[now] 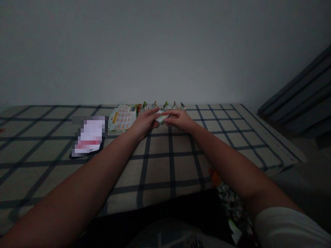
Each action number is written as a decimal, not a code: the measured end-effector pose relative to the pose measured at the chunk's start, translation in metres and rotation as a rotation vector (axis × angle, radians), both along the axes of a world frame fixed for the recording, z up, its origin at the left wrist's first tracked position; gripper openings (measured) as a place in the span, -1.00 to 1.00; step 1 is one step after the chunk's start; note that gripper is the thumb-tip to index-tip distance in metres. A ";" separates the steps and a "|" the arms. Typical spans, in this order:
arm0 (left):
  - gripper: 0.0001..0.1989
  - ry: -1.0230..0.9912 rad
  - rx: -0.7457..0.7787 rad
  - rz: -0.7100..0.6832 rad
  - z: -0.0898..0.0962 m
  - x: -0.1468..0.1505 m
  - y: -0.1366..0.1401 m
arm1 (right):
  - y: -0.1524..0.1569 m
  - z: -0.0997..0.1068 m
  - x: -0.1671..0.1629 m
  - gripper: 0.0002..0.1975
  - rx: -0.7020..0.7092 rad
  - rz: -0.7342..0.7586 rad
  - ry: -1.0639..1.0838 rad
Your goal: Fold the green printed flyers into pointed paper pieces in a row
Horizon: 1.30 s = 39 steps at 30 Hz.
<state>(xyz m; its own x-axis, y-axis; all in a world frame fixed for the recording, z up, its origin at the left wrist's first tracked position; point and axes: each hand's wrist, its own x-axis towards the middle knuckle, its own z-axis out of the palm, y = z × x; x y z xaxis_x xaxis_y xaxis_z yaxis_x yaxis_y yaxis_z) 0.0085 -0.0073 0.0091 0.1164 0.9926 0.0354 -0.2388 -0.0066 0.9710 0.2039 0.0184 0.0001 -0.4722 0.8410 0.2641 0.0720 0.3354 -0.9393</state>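
The room is dim, with a bare pale wall (165, 48) rising behind a bed covered in a beige sheet (160, 165) crossed by dark grid lines. Well to the left of the fingers lies a dark flat item (89, 137) with a blurred pale face. Nearer, just left of the fingers, a printed leaflet (122, 117) lies flat on the sheet. The left hand (144, 124) and the right hand (179, 120) meet at the far side of the bed, their fingers pressed together in a pinch on a small folded paper piece (161, 118), held between both hands just above the sheet. Just behind the fingers, a row of small folded paper shapes (164, 105) stands along the wall edge. Far to the right, dark striped fabric (300, 103) slants upward.
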 end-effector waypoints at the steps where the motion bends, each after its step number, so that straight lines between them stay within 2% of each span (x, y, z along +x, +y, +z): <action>1: -0.50 0.004 0.003 0.011 0.000 0.000 0.000 | 0.000 0.000 0.000 -0.55 -0.001 -0.007 -0.001; 3: -0.45 0.026 0.024 0.022 0.000 0.000 -0.001 | 0.001 0.002 0.000 -0.59 -0.004 -0.023 -0.003; 8: -0.65 0.058 0.060 -0.001 -0.001 0.000 -0.001 | 0.002 0.004 0.000 -0.63 0.008 -0.086 -0.024; 14: -0.77 0.001 0.049 -0.040 0.004 0.001 -0.003 | 0.002 0.006 0.000 -0.60 0.048 -0.156 -0.062; 17: -0.69 -0.009 0.020 -0.103 0.005 0.000 -0.004 | 0.003 0.007 0.002 -0.55 0.114 -0.215 -0.082; 20: -0.64 0.016 0.047 -0.103 0.002 0.000 -0.005 | 0.004 0.008 0.003 -0.52 0.136 -0.237 -0.074; 31: -0.50 0.097 0.164 -0.043 -0.005 -0.001 0.000 | -0.002 0.014 0.005 -0.47 0.099 -0.207 -0.034; 39: -0.48 0.173 0.199 0.043 -0.004 -0.003 -0.001 | 0.002 0.007 0.001 -0.46 0.027 -0.141 0.078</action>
